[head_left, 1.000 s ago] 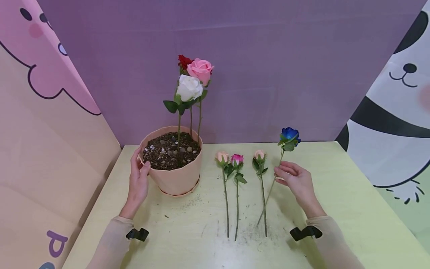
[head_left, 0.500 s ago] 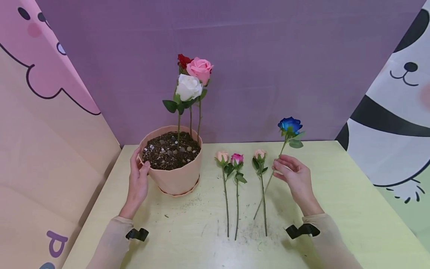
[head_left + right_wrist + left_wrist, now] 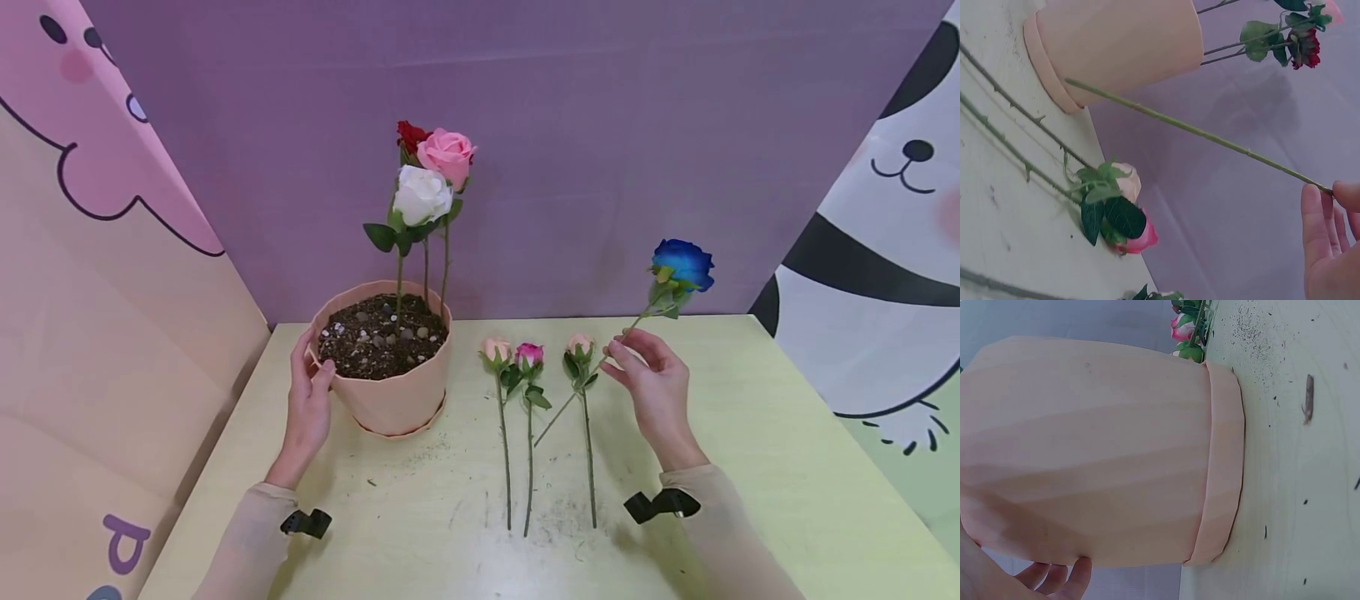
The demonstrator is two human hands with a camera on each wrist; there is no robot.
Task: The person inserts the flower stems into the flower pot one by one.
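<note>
My left hand (image 3: pixel 309 400) grips the left side of a peach flowerpot (image 3: pixel 397 404), thumb over the rim and fingers against the outer wall. Dark potting soil (image 3: pixel 367 346) fills the pot, and a white rose (image 3: pixel 422 196), a pink rose (image 3: pixel 447 156) and a red rose (image 3: pixel 411 137) stand upright in it. Between thumb and fingers my right hand (image 3: pixel 654 387) pinches the stem of a blue rose (image 3: pixel 682 265). Its bloom leans up to the right; the bare stem slants down left across a peach rose (image 3: pixel 580 346). In the right wrist view the stem's end overlaps the pot (image 3: pixel 1122 44).
On the table (image 3: pixel 450 558), another peach rose (image 3: pixel 496 350) and a magenta rose (image 3: pixel 529 356) lie left of the crossed one, stems toward me. Soil crumbs (image 3: pixel 423 450) are scattered around. A purple cloth backdrop (image 3: pixel 570 167) rises behind, with printed panels at both sides.
My right hand has raised the blue rose and tilted it, its bloom going up and right while the stem's lower end swings left and up. My left hand stays on the pot.
</note>
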